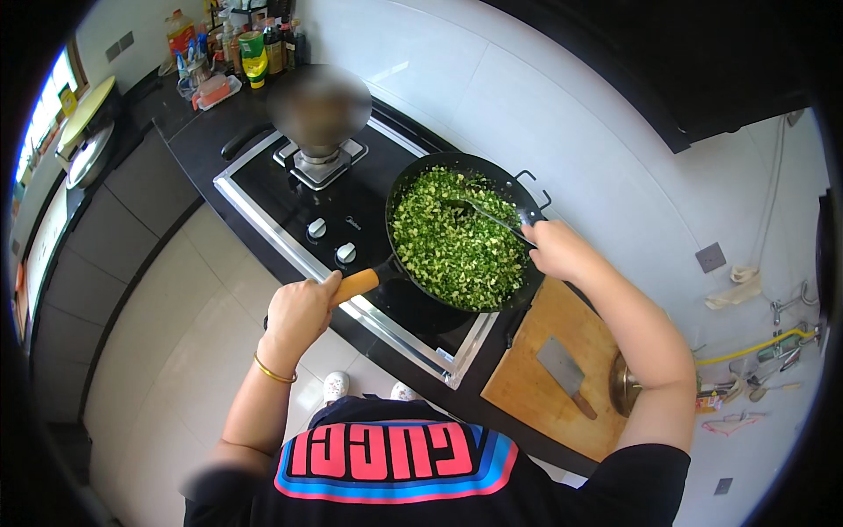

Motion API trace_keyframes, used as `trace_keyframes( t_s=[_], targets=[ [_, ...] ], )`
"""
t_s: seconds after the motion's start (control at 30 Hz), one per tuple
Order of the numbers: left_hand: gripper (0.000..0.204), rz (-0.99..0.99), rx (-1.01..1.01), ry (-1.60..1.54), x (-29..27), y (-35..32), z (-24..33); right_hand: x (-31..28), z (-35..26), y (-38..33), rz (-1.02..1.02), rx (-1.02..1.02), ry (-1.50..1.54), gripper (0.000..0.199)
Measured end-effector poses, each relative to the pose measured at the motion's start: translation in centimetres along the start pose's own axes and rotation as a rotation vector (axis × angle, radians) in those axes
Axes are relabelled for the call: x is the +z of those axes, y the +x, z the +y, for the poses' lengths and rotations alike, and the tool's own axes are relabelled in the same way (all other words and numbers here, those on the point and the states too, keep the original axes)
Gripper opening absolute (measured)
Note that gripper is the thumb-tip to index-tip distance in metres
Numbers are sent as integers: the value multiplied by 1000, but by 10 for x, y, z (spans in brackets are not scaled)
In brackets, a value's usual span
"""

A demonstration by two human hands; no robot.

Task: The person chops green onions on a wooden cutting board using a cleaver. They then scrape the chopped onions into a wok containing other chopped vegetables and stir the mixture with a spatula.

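Observation:
A black wok sits on the right side of the gas stove. Finely chopped green and pale yellow food fills much of it. My left hand is closed around the wok's wooden handle, which points toward me. At the wok's far right rim, my right hand grips a long metal cooking utensil. Its shaft slants down into the chopped food, and its working end is partly buried, so its exact shape is hidden.
A blurred pot-like object stands over the left burner. Right of the stove, a cleaver lies on a wooden cutting board, beside a metal vessel. Bottles crowd the back left corner. A dark hood hangs above.

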State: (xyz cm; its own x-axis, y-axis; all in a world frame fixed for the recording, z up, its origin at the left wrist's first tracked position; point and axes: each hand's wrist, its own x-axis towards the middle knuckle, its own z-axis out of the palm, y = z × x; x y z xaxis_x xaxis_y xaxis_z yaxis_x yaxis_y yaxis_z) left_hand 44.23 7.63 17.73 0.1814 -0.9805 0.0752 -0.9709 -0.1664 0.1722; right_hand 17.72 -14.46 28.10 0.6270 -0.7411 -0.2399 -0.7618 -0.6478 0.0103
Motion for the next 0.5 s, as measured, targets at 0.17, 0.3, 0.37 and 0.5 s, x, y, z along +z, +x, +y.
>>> trace_keyframes(
  t_s=[0.17,0.3,0.37,0.5],
  targets=[
    [37,27,-1,6,0,0,2,20,-7,10,51,-5,-149,9],
    [34,24,8,25,4,0,-2,27,-9,-8,52,-8,-224,10],
    [32,9,12,35,4,1,-1,28,-1,-23,-1,-40,-265,12],
    [24,48,40,23,7,-1,-4,22,1,-49,-41,-41,-289,18]
  ],
)
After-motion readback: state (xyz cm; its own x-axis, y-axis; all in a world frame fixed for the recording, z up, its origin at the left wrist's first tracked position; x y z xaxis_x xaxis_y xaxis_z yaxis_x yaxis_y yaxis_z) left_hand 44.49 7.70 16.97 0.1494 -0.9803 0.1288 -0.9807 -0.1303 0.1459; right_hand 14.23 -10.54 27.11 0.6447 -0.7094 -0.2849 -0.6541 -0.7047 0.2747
